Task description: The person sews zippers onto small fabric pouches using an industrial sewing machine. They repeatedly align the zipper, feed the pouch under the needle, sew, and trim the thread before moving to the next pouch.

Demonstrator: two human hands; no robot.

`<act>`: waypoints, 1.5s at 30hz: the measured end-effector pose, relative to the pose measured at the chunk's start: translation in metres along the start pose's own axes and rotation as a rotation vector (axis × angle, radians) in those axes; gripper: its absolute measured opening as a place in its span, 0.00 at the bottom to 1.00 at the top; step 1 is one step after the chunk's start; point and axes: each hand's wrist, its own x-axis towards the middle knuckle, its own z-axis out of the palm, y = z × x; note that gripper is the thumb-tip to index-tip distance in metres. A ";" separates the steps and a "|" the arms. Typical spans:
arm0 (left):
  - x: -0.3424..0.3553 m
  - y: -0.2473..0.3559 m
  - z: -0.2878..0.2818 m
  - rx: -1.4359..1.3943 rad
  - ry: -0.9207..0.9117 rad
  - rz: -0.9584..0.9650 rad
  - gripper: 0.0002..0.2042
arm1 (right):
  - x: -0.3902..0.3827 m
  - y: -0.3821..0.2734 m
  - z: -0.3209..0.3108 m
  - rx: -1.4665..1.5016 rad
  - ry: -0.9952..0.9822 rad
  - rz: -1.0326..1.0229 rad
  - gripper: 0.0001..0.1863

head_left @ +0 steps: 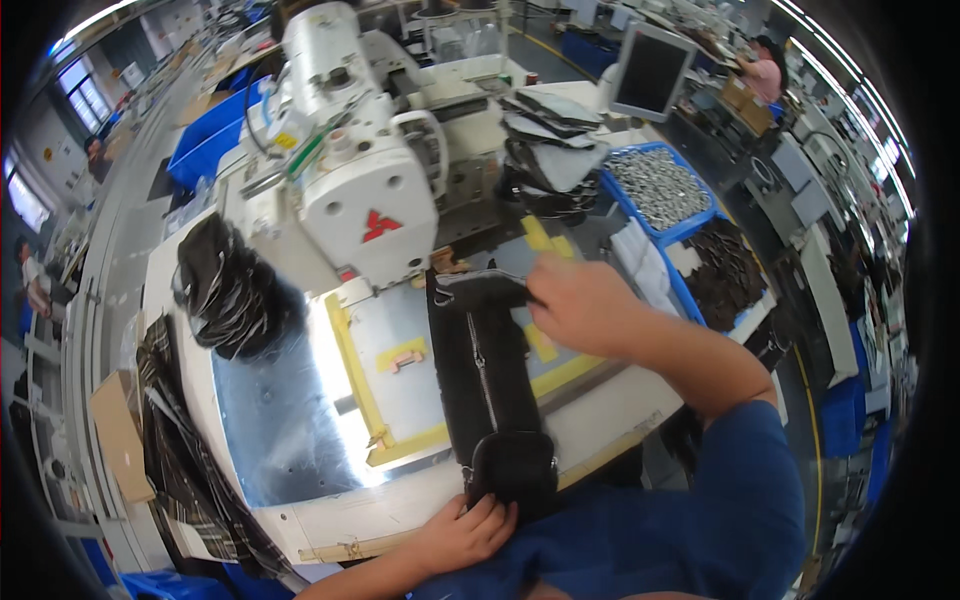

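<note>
A long black fabric piece with a zipper lies across the metal sewing table, running from under the white sewing machine toward me. My right hand pinches its far end, close to the machine's head. My left hand grips the near, rounded end of the piece at the table's front edge. Yellow tape guides frame the strip on the plate.
A pile of black cut pieces sits at the left of the machine, another stack behind it. A blue bin of small metal parts and dark pieces stand at the right. A monitor stands at the back; other people work farther off.
</note>
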 end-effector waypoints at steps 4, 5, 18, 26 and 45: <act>0.005 -0.016 -0.023 0.036 0.116 0.043 0.14 | -0.035 0.040 -0.068 0.072 0.344 0.275 0.12; 0.006 -0.023 -0.029 0.036 0.149 0.047 0.11 | -0.049 0.055 -0.088 0.091 0.354 0.385 0.12; 0.127 -0.039 -0.013 -0.123 0.279 0.508 0.10 | -0.372 0.200 -0.133 0.451 0.584 1.318 0.09; 0.240 0.040 0.019 -0.370 0.284 0.570 0.14 | -0.510 0.288 -0.191 -0.409 0.677 1.536 0.23; 0.003 -0.145 -0.042 0.101 0.219 -0.832 0.13 | -0.143 0.089 -0.001 0.334 0.417 0.431 0.08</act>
